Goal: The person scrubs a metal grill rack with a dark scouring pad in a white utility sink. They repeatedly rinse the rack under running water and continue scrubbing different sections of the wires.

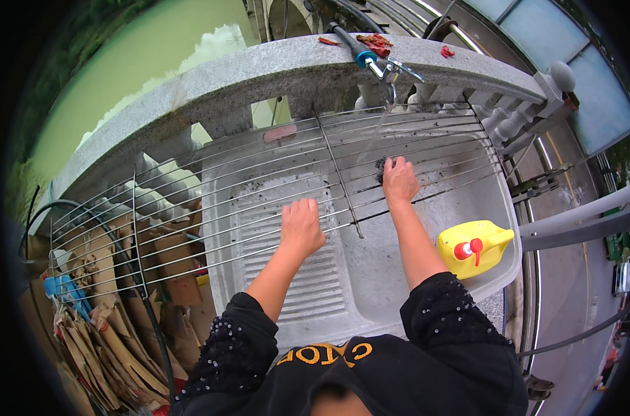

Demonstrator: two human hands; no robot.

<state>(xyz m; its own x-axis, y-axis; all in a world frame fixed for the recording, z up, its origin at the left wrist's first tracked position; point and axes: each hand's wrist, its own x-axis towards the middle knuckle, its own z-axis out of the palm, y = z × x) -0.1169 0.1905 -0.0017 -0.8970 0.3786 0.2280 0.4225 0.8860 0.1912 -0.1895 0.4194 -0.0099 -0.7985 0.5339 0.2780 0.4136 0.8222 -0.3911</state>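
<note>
A long metal wire rack (242, 183) lies slanted across a grey laundry sink (369, 283) with a ribbed washboard (294, 283). My left hand (300, 227) is closed around the rack's near wires, over the washboard. Over the basin, my right hand (399, 180) presses a dark scouring pad (380, 170) against the wires. Water runs in a thin stream from the chrome tap (391, 78) onto the rack behind my right hand. Dark specks dot the basin. A yellow jug (468, 244) with a red and white pump top stands in the sink's right corner.
A stone balustrade (205, 80) runs behind the sink, with red dried scraps (375, 44) on its rail. Flattened cardboard (120, 359) and a black hose (151, 317) are at the left. Green water (138, 57) lies beyond; a paved road (569, 208) is at the right.
</note>
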